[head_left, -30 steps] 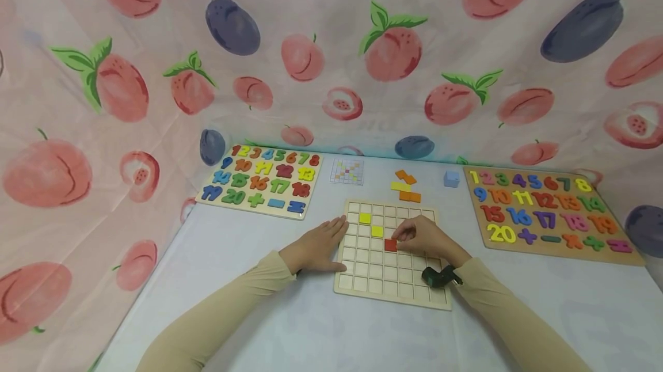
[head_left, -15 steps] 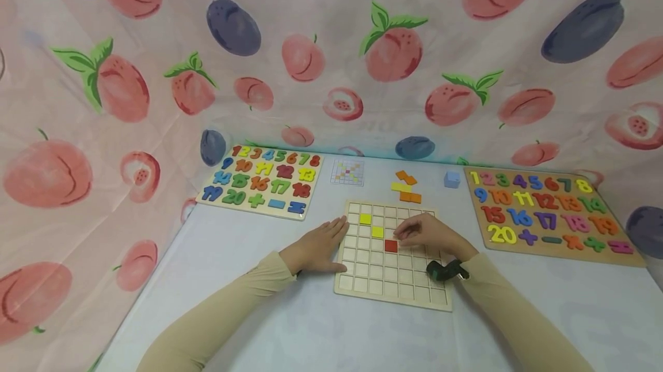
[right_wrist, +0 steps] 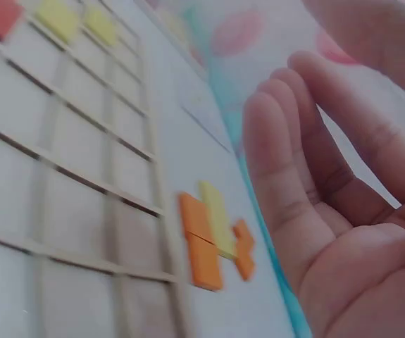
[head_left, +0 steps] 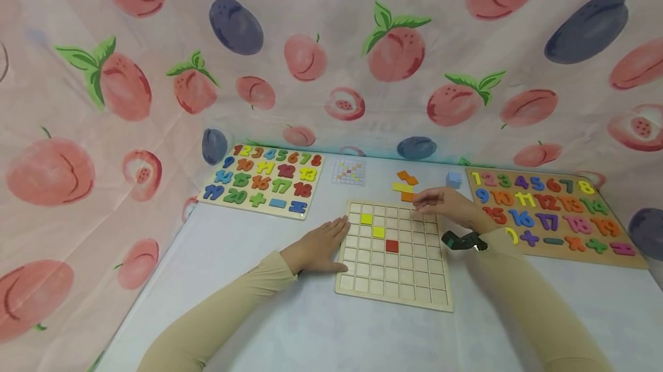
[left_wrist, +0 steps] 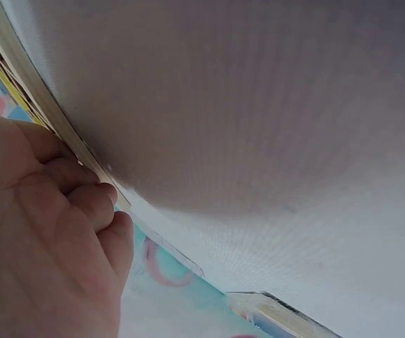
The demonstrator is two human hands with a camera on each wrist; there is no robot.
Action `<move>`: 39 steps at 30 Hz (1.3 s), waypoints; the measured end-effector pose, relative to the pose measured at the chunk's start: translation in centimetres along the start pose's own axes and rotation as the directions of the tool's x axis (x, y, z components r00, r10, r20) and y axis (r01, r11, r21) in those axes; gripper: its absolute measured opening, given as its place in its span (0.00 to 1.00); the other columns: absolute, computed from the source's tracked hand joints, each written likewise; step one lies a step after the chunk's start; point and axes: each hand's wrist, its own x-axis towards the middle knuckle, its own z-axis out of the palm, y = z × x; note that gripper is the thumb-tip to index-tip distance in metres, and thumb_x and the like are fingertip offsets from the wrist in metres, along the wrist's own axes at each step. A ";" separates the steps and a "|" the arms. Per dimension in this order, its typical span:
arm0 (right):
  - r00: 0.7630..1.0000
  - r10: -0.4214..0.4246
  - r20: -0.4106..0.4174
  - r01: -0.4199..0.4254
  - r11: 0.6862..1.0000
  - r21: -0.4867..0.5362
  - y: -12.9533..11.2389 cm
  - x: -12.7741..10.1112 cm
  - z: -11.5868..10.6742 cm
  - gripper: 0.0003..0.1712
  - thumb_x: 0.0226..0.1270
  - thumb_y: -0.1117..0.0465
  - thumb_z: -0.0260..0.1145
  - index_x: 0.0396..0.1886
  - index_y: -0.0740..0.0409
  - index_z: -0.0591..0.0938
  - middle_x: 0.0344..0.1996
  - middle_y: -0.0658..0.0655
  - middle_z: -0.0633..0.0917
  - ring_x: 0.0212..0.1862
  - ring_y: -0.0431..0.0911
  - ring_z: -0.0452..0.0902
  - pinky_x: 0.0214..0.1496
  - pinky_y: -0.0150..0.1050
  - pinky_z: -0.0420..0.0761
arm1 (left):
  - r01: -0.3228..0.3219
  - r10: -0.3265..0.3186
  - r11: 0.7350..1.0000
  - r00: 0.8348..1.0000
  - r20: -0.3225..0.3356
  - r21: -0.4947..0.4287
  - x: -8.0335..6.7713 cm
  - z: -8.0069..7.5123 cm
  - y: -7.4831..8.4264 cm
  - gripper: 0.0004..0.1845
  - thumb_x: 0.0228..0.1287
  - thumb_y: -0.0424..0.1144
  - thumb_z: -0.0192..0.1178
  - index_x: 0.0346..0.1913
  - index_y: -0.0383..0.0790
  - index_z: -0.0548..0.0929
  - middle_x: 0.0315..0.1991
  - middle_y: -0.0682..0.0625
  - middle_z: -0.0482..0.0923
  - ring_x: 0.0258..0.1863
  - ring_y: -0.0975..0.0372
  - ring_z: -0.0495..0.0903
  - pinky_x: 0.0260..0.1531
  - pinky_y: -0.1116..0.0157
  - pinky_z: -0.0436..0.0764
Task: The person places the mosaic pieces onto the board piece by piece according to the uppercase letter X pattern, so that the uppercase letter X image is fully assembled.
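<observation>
A wooden grid board (head_left: 362, 273) lies on the white table, with two yellow square tiles (head_left: 378, 232) and a red square tile (head_left: 392, 246) set along a diagonal. My left hand (head_left: 316, 248) rests against the board's left edge, fingers extended. Above the board's far right corner is my right hand (head_left: 449, 207), holding nothing, its fingers loosely bent. Just beyond its fingertips lie orange tiles (right_wrist: 201, 246) and yellow tiles (right_wrist: 216, 215); in the head view the fingers partly cover the nearest orange ones.
A printed pattern card (head_left: 349, 171) lies behind the board. Number puzzle boards stand at left (head_left: 269, 179) and right (head_left: 549, 211). A light blue cube (head_left: 453, 180) sits right of the loose tiles. A fruit-print cloth (head_left: 311, 101) hangs behind the table.
My right hand has left the red tile and moved away and to the right, toward the loose orange and yellow tiles. The left hand has stayed at the board's edge.
</observation>
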 end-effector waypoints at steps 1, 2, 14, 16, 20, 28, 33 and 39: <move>1.000 -0.007 -0.011 0.007 1.000 -0.002 -0.1 0.1 -0.5 0.27 0.64 0.64 0.63 0.56 0.79 0.70 0.48 0.60 0.83 0.48 0.41 0.81 0.50 0.32 0.82 | 0.000 0.000 1.000 1.000 -0.001 0.001 0.0 0.0 0.0 0.53 0.57 0.68 0.53 0.75 0.39 0.44 0.77 0.46 0.38 0.76 0.58 0.41 0.75 0.61 0.49; 1.000 -0.017 -0.019 0.017 1.000 0.002 -0.2 0.3 -1.0 0.27 0.64 0.65 0.62 0.57 0.79 0.70 0.47 0.57 0.83 0.48 0.42 0.81 0.50 0.33 0.82 | 0.000 0.000 1.000 1.000 -0.001 0.002 0.0 0.0 0.0 0.53 0.57 0.68 0.53 0.75 0.39 0.44 0.77 0.46 0.38 0.76 0.58 0.41 0.75 0.61 0.49; 0.992 0.086 -0.090 -0.094 0.992 -0.083 -0.3 2.4 -4.5 0.33 0.62 0.59 0.66 0.60 0.75 0.69 0.53 0.60 0.80 0.48 0.35 0.78 0.53 0.30 0.79 | -0.007 0.007 1.000 1.000 -0.004 0.018 -0.1 0.0 0.0 0.53 0.57 0.68 0.52 0.75 0.39 0.44 0.77 0.46 0.39 0.76 0.57 0.41 0.75 0.61 0.49; 0.991 0.101 -0.085 -0.110 0.987 -0.115 0.2 2.8 -4.6 0.31 0.62 0.59 0.65 0.60 0.74 0.71 0.56 0.68 0.77 0.46 0.31 0.77 0.55 0.33 0.79 | -0.006 0.006 1.000 1.000 -0.003 0.013 -0.1 -0.1 0.0 0.53 0.57 0.68 0.52 0.75 0.39 0.44 0.77 0.46 0.39 0.76 0.57 0.41 0.75 0.61 0.49; 0.992 0.119 -0.048 -0.125 0.981 -0.146 1.3 3.3 -4.9 0.27 0.63 0.62 0.64 0.59 0.73 0.72 0.57 0.73 0.75 0.44 0.30 0.78 0.55 0.37 0.80 | -0.010 0.010 1.000 1.000 -0.005 0.013 -0.1 -0.1 0.1 0.53 0.58 0.68 0.52 0.75 0.38 0.44 0.77 0.45 0.39 0.76 0.57 0.41 0.75 0.61 0.50; 0.978 0.203 -0.046 -0.208 0.956 -0.206 2.2 3.9 -4.9 0.26 0.61 0.63 0.66 0.56 0.73 0.75 0.56 0.70 0.77 0.44 0.32 0.78 0.50 0.28 0.78 | -0.020 0.020 0.999 1.000 -0.009 0.026 0.1 0.1 0.0 0.53 0.58 0.68 0.52 0.75 0.38 0.44 0.77 0.45 0.39 0.76 0.57 0.41 0.75 0.62 0.50; 0.982 0.184 -0.048 -0.190 0.957 -0.221 2.3 4.1 -4.7 0.25 0.57 0.66 0.69 0.52 0.75 0.76 0.50 0.70 0.81 0.39 0.32 0.80 0.46 0.28 0.79 | -0.023 0.023 0.999 1.000 -0.010 0.031 0.1 0.1 0.1 0.53 0.58 0.68 0.51 0.75 0.38 0.44 0.77 0.45 0.39 0.76 0.57 0.41 0.75 0.62 0.49; 0.984 0.165 -0.075 -0.179 0.941 -0.288 2.3 4.8 -4.2 0.24 0.51 0.65 0.73 0.47 0.72 0.80 0.38 0.62 0.86 0.36 0.37 0.80 0.42 0.30 0.81 | -0.016 0.016 0.999 1.000 -0.008 0.030 0.0 0.1 -0.1 0.53 0.58 0.68 0.51 0.75 0.38 0.44 0.77 0.45 0.39 0.76 0.57 0.41 0.75 0.61 0.49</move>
